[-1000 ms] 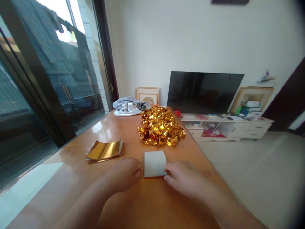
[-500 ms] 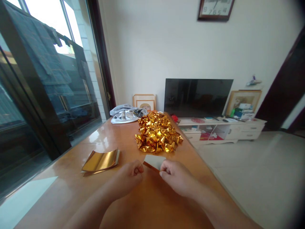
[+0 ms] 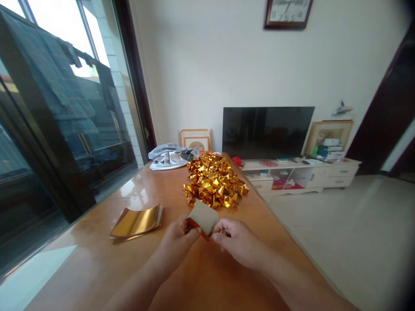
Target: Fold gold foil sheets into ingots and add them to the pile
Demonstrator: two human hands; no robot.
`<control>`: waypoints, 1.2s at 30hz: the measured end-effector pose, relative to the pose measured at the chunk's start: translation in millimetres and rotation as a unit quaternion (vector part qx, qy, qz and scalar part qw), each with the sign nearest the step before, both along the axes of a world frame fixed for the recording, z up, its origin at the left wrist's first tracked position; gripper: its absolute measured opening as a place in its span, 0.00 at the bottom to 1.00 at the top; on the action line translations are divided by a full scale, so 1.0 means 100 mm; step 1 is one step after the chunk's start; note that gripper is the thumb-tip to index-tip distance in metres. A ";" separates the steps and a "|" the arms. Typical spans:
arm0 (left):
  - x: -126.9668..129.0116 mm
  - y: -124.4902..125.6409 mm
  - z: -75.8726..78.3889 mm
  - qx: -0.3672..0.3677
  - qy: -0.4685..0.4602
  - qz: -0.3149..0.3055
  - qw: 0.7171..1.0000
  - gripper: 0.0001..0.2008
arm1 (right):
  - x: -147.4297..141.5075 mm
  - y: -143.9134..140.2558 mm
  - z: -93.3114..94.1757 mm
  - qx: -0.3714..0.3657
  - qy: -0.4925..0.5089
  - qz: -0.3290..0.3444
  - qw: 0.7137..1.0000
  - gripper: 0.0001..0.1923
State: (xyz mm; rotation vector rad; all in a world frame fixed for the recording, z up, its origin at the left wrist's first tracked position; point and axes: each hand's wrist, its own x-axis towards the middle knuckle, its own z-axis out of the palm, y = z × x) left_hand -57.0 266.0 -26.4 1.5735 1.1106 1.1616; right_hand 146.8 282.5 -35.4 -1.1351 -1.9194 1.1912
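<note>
Here, both hands meet over the near middle of the wooden table, and between them is a folded sheet of paper. The sheet shows a dull grey-white back toward the camera, while a narrow strip of its shiny gold-orange face peeks out along the lower edge, near the fingertips. It is lifted off the tabletop and tilted, its upper corner pointing toward the pile behind it, and its surface curves a little rather than lying flat.

The left hand pinches the sheet's lower left edge, thumb and fingers closed on it. The right hand pinches the lower right edge the same way, with its fingers curled in.

Just beyond the sheet lies a heap of folded gold foil pieces, crinkled and bright, close to the paper but not touching it as far as can be told. To the left, well apart from the hands, sits a stack of flat gold foil sheets, its top sheet slightly bowed. At the table's far end lies a bundle of grey-white cloth.
</note>
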 end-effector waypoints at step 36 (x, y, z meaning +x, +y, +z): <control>0.17 -0.18 0.09 0.194 0.510 -0.049 0.837 0.12 | 0.11 -0.04 0.19 0.328 -0.325 0.069 0.884 0.07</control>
